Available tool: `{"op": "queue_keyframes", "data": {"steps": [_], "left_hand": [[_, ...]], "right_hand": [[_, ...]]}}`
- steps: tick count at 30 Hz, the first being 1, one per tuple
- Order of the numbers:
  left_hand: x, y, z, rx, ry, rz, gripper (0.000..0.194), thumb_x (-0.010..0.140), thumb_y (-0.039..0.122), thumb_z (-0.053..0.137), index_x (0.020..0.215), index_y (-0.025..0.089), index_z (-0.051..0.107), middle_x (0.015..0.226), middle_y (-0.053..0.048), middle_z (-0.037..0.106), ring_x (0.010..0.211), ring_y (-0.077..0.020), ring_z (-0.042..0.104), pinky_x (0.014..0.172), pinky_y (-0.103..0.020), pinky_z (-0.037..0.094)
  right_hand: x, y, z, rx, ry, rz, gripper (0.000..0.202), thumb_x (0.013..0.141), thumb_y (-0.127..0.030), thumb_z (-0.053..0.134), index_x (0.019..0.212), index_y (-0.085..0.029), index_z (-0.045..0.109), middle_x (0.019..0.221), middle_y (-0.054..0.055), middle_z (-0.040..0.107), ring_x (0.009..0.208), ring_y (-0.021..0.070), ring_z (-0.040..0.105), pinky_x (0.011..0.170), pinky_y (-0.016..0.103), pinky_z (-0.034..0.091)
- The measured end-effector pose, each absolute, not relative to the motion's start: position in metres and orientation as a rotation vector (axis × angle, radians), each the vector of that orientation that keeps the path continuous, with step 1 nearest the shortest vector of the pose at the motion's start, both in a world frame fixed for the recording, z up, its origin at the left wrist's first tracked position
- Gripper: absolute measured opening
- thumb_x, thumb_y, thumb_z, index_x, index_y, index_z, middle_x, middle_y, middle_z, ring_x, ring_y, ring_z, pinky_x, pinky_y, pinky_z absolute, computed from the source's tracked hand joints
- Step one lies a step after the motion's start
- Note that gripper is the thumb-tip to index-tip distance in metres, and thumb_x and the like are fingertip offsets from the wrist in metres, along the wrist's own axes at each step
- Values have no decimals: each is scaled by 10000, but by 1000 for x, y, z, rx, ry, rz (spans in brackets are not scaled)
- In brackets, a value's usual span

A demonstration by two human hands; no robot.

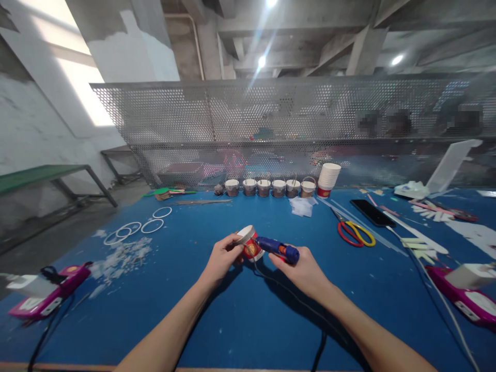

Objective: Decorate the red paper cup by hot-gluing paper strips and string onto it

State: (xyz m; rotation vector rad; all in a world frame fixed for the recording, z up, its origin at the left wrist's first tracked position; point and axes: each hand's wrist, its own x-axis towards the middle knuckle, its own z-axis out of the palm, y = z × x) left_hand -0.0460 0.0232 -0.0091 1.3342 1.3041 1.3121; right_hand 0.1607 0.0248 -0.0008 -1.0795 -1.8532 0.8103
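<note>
My left hand (227, 253) is closed around a red and white paper cup (252, 250), which is tilted on its side above the blue table. A greyish strip runs round the cup near its pale end. In my right hand (304, 271) is a blue hot glue gun (277, 246), its nozzle pointing left and close against the cup. Whether the nozzle touches the cup I cannot tell. The fingers of my right hand wrap the handle, and a dark cord trails down from under it across the table.
Several small grey-wrapped cups (264, 188) line the back, beside a stack of paper cups (328, 180). Scissors (354, 233) and a black phone (372, 212) lie right. White rings (152, 226) and scraps (124, 258) lie left. Purple power strips (54, 294) with cords sit at both sides.
</note>
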Motion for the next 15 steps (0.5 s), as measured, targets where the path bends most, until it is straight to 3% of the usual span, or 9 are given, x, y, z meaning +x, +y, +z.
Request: {"op": "queue_keyframes", "data": {"steps": [15], "left_hand": [[-50,26,-15,1267,1253,1306,110,629,247,607,692,168,649,500,46,529,426,-99,501,458,-229,372]], "right_hand": [[165,27,5,-1104,-1784,982,280,787,-371,557,653,-152,667,458,-63,337,444,86,306,394,202,283]]}}
